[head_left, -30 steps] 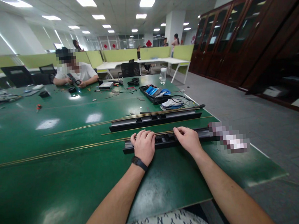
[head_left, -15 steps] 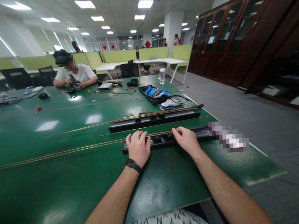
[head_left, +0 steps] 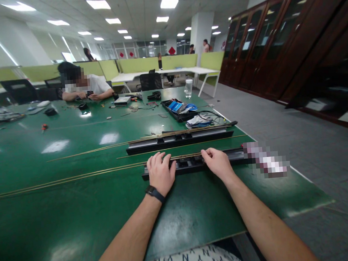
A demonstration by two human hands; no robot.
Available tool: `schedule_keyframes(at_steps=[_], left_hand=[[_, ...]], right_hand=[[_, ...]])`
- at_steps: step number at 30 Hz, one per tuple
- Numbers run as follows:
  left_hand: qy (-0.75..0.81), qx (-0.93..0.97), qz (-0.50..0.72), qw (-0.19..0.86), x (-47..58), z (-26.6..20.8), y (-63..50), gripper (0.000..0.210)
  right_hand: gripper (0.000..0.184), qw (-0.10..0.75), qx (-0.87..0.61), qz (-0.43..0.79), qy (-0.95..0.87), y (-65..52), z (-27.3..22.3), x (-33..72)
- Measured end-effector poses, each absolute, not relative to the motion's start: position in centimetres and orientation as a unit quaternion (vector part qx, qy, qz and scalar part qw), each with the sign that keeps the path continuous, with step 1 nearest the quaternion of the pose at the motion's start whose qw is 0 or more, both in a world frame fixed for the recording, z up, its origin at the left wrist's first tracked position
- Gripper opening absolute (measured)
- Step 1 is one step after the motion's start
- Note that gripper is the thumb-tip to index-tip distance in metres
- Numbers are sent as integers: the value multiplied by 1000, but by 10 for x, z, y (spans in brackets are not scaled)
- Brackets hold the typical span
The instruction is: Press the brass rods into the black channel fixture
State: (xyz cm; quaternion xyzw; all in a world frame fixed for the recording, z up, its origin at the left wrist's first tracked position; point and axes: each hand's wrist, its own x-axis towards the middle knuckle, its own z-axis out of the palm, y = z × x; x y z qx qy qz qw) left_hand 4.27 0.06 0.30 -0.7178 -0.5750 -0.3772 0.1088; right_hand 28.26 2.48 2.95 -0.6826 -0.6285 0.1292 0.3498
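A long black rail [head_left: 189, 170] with a grey inner channel and dark blocks in it lies before me on the green table. My left hand [head_left: 161, 169], wearing a dark wristwatch, is laid across its left part, fingers curled over the far edge and thumb on the near side. Along the rail's far edge run thin brass-coloured rods [head_left: 105, 173], which stretch far out to the left. Toward the rail's right half, my right hand [head_left: 217, 162] pinches thumb and forefinger together at a rod; the fingertips partly hide the contact.
Behind lies a second black rail [head_left: 181, 141] with more thin rods on top. Farther back are a black tray [head_left: 175, 110] with blue items, gloves [head_left: 199, 121] and a clear cup [head_left: 189, 89]. A blurred-out object [head_left: 266, 160] lies at right. Across the table a person [head_left: 82, 83] handles a dark object.
My right hand has shifted very slightly to the right along the rail. My left hand stays almost still. The person across the table has lowered the dark object and bent their head.
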Motion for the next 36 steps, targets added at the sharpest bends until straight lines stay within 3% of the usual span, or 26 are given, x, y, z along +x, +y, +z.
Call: schedule_keyframes(at_steps=[36], left_hand=[[-576, -742, -333, 81, 41, 11, -1, 32]], right_hand=[[42, 332, -685, 117, -638, 24, 29, 285]])
